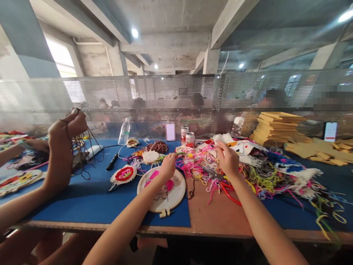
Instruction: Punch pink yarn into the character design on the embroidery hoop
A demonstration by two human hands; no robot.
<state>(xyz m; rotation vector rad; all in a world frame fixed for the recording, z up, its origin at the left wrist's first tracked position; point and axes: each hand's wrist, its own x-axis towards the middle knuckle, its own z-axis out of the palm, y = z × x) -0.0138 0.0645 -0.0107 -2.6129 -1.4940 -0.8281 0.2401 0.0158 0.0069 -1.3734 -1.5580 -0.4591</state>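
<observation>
1. Left hand (pixel 167 165) pinched a green strand above the embroidery hoop (pixel 162 189) on the desk (pixel 217 213).
2. Right hand (pixel 228 158), fingers curled, dug into the yarn pile (pixel 259 173).
3. The soda cans' (pixel 187 138) labels were unreadable.

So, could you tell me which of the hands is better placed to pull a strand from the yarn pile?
Probably the right hand: it already rests among the tangled yarn pile. The left hand sits over the embroidery hoop, farther from the pile.
</observation>
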